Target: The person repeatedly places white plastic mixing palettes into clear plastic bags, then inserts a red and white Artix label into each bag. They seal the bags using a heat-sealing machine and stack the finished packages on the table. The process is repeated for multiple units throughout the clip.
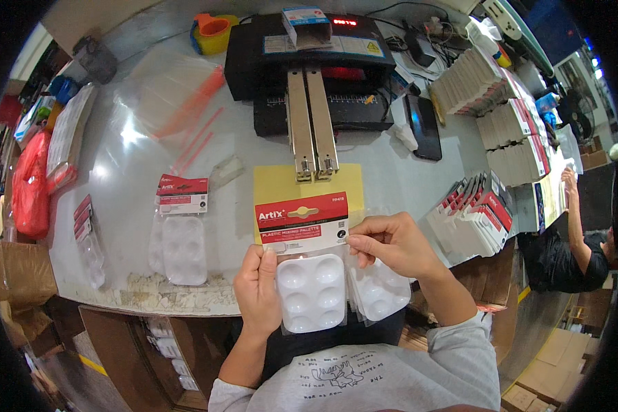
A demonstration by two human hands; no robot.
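A white paint palette [312, 294] with round wells hangs in a clear bag under a red and white header card [302, 225]. My left hand [259, 292] is closed on the left side of this package, thumb on the lower edge of the card. At the card's right edge, my right hand [395, 244] pinches it between thumb and fingers. Another bagged palette [381, 294] lies under my right hand, behind the held one. Straight ahead of the card, on a yellow sheet [266, 180], rest two metal bars [310, 123] of a black machine [254, 58].
More carded palettes [185, 250] lie to the left, with one package [88, 240] farther left. Clear plastic bags [161, 96] spread across the back left. Header cards [470, 213] are stacked on the right near a black phone [421, 127]. Another person's arm [575, 220] shows far right.
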